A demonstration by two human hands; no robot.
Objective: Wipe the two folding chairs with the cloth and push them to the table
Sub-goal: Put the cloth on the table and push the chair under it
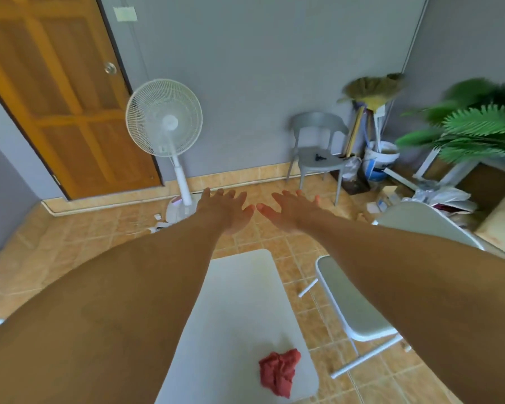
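Both arms stretch forward over the white table (pixel 239 301). My left hand (pixel 226 208) and my right hand (pixel 292 209) hover side by side with fingers spread, holding nothing. A crumpled red cloth (pixel 279 370) lies on the table near its right front edge, well below both hands. One grey-white folding chair (pixel 352 307) stands just right of the table, partly hidden by my right forearm. A second folding chair (pixel 423 221) shows its pale back further right, behind that arm.
A white standing fan (pixel 164 118) is by the wooden door (pixel 56 91). A grey plastic chair (pixel 318 150), brooms, a bucket (pixel 381 158) and a green plant (pixel 475 123) crowd the back right corner. Clutter and bags lie on the tiled floor at the right.
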